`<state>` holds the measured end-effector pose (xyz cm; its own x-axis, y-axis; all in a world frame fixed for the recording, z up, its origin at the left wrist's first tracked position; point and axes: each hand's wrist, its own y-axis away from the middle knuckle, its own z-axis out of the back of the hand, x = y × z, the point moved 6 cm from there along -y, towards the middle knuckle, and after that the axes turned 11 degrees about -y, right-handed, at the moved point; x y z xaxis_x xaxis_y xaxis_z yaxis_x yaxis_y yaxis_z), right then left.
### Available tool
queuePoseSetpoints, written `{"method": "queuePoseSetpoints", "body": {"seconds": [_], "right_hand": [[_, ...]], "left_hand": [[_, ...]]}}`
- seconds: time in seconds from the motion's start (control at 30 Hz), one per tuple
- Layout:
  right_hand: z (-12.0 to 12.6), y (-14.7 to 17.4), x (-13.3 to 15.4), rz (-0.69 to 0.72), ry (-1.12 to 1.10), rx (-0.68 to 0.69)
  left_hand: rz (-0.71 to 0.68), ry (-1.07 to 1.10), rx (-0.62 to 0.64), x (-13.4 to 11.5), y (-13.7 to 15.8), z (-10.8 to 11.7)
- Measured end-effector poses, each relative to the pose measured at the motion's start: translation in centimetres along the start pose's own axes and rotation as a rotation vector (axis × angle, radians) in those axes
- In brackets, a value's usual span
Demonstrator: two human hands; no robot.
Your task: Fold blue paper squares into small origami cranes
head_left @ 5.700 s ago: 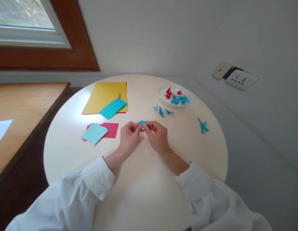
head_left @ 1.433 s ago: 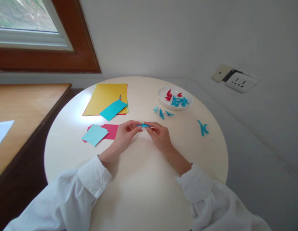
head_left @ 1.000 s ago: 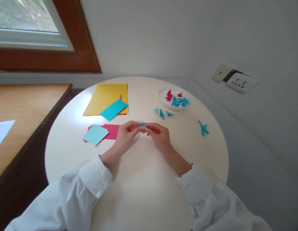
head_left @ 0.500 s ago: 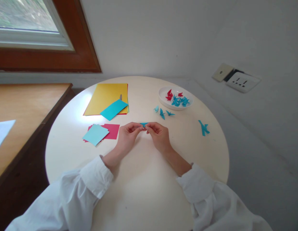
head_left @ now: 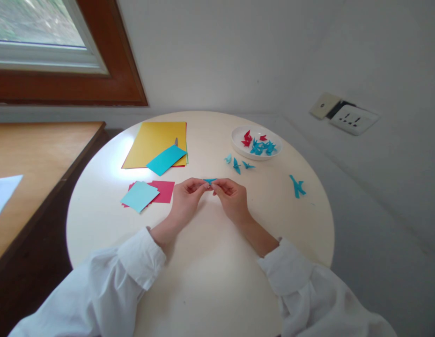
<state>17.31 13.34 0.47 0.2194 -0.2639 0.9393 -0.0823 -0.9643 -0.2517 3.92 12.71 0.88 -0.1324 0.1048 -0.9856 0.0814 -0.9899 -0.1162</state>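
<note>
Left hand (head_left: 189, 195) and right hand (head_left: 233, 196) pinch 1 blue folded paper (head_left: 210, 180) near 3 paper cranes (head_left: 236, 166).

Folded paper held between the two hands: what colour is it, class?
The folded paper is bright blue, best seen in the head view.

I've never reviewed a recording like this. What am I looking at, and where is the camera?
There is no machine: a person works bare-handed, filmed by a head-worn camera looking forward and down. The left hand and right hand pinch a small piece of blue paper between them. On the round white table lie a yellow sheet, a blue sheet, pale blue squares over pink paper, three folded paper birds and blue scraps. A white dish holds more folded pieces, red and blue.
</note>
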Motion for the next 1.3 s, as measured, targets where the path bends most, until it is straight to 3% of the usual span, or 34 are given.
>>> {"method": "queuePoseSetpoints", "body": {"seconds": [0.6,1.3], "right_hand": [[-0.46,0.3,0.35,-0.02,-0.005,-0.021],[-0.45,0.36,0.87,0.085,0.128,-0.019]], "left_hand": [[-0.019,-0.067,-0.053,0.03,-0.06,0.03],[-0.025,-0.1,-0.087,-0.35,0.16,0.05]]}}
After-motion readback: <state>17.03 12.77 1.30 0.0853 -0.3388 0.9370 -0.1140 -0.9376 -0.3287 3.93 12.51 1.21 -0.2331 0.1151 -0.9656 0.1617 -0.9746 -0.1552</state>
